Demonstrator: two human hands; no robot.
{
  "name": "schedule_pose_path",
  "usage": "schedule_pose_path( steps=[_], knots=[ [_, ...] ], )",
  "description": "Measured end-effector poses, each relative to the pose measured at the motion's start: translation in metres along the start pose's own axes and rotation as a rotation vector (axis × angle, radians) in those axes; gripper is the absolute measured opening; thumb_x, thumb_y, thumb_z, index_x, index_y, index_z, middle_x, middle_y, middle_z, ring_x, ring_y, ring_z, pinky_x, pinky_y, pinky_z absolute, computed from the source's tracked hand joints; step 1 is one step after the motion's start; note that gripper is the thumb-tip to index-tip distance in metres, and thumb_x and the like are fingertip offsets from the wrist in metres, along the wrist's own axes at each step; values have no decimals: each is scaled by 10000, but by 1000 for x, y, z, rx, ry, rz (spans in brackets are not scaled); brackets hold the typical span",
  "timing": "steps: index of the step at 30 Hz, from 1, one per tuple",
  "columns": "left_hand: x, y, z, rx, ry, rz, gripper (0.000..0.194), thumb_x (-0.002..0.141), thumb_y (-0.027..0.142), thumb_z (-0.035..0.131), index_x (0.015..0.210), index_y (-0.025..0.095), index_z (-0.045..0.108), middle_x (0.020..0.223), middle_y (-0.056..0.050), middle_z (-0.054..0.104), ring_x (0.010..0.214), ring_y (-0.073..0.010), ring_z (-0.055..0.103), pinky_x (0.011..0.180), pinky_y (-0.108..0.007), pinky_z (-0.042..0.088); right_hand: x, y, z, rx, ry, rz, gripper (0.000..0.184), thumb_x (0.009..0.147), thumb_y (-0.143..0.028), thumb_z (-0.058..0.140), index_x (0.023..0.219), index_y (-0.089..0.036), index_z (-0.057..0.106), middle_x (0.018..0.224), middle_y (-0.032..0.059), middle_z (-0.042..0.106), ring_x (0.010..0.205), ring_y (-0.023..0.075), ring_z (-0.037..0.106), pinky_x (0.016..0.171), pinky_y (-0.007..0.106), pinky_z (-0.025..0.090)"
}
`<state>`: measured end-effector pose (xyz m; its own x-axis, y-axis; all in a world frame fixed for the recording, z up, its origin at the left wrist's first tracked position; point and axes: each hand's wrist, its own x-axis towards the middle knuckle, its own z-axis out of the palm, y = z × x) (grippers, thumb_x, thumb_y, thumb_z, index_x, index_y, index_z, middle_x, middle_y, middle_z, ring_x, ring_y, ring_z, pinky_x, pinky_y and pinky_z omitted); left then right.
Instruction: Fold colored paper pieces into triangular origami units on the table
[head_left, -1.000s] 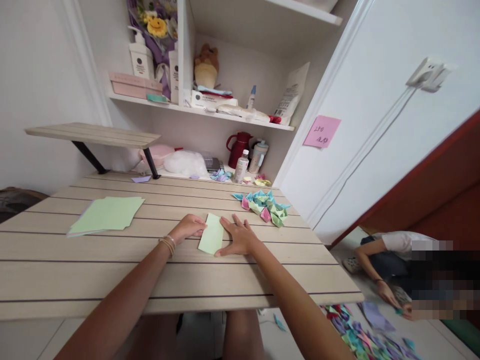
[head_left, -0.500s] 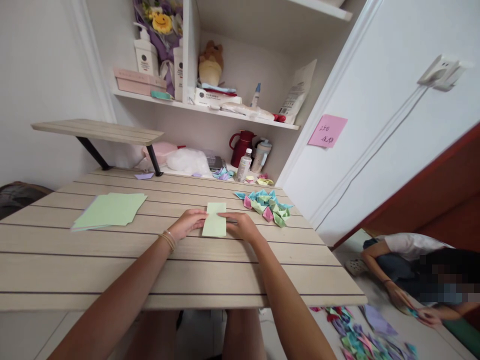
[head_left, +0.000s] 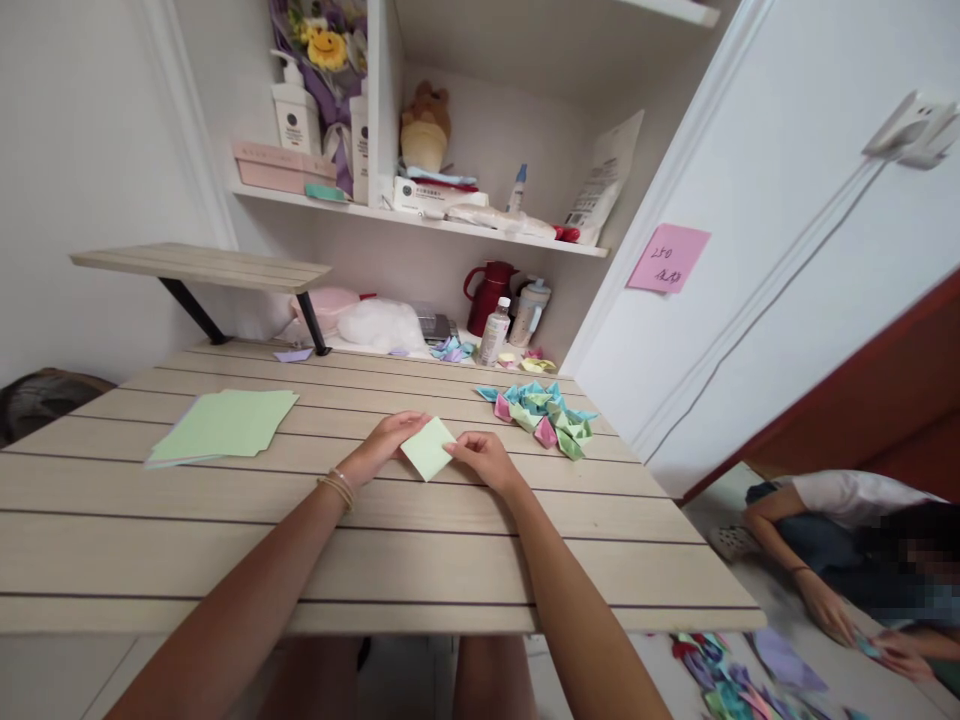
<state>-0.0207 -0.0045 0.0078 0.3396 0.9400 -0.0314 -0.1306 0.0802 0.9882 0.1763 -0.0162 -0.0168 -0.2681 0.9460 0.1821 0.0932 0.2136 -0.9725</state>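
Note:
A small folded piece of light green paper (head_left: pixel 427 447) lies on the wooden slat table (head_left: pixel 375 540) between my hands. My left hand (head_left: pixel 388 438) pinches its left edge with the fingers curled over it. My right hand (head_left: pixel 484 458) grips its right corner. A stack of light green paper sheets (head_left: pixel 225 425) rests on the table to the left. A pile of folded paper pieces (head_left: pixel 544 410) in blue, green and pink sits to the right, beyond my right hand.
Shelves at the back hold bottles, a plush toy, a red jug (head_left: pixel 491 293) and a white bag. A raised wooden shelf (head_left: pixel 199 265) stands at the back left. Another person (head_left: pixel 847 545) crouches on the floor at right among coloured paper pieces (head_left: pixel 739 680).
The green paper went from a long strip lying flat to a smaller, turned square shape, and both hands have closed in on it. The view shifted slightly left.

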Motion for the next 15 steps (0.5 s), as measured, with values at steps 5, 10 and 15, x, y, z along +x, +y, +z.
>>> schedule_pose_path(
  steps=[5, 10, 15],
  knots=[
    [1, -7, 0, 176, -26, 63, 500, 570, 337, 736, 1013, 141, 612, 787, -62, 660, 656, -157, 612, 568, -233, 435, -7, -8, 2, -17, -128, 37, 321, 638, -442, 658, 598, -143, 549, 473, -64, 414, 431, 49, 316, 414, 189, 211],
    [4, -15, 1, 188, -1, 68, 348, 554, 340, 740, 797, 112, 644, 706, -66, 661, 603, -152, 607, 548, -244, 449, -4, -5, 3, 34, -120, 4, 290, 635, -428, 661, 672, -154, 575, 552, -37, 509, 481, 72, 430, 438, 184, 302],
    [3, -10, 3, 141, 42, 101, 389, 523, 303, 762, 842, 113, 647, 790, -89, 687, 708, -180, 632, 664, -286, 486, 1, -2, 4, 51, 21, -41, 328, 628, -438, 661, 810, -171, 607, 671, -4, 597, 604, 123, 534, 554, 225, 410]
  ],
)
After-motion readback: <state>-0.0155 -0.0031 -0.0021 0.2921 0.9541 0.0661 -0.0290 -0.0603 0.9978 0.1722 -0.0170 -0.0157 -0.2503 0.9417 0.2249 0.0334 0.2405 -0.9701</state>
